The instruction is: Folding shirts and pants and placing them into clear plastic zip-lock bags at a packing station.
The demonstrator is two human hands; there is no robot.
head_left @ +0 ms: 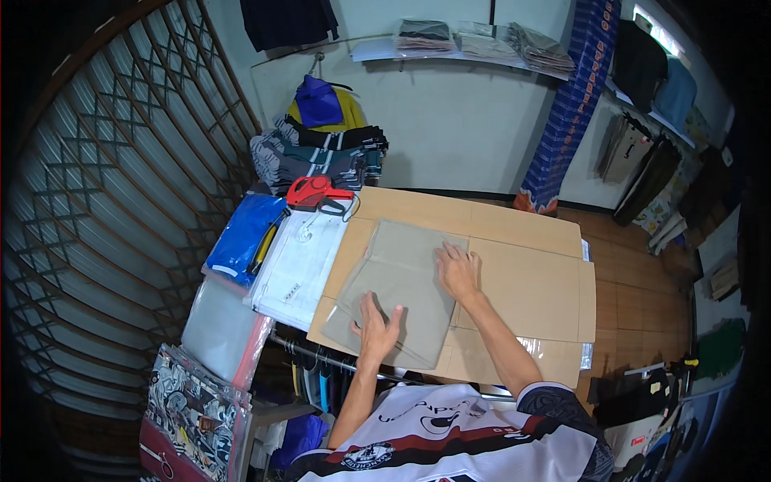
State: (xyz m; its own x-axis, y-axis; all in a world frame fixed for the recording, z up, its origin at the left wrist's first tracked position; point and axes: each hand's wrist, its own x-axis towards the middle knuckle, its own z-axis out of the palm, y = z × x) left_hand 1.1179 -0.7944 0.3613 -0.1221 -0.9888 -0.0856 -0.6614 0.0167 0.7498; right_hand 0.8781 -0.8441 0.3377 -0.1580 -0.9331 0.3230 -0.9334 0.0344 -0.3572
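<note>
A flat, folded grey-beige garment (405, 261) lies tilted on a sheet of brown cardboard (522, 281). Its edges look slightly glossy, but I cannot tell whether clear plastic covers it. My left hand (375, 329) is over its lower left part, fingers apart and thumb raised. At its upper right edge, my right hand (458, 271) rests with spread fingers, palm down. Neither hand grips anything.
Left of the cardboard are white packages (293, 265), a red-and-black handheld tool (317, 194) and a blue plastic pack (245, 237). Folded clothes (321, 153) are stacked behind. Clear-wrapped patterned garments (197, 410) sit lower left. A wall shelf (373, 51) holds bagged clothes.
</note>
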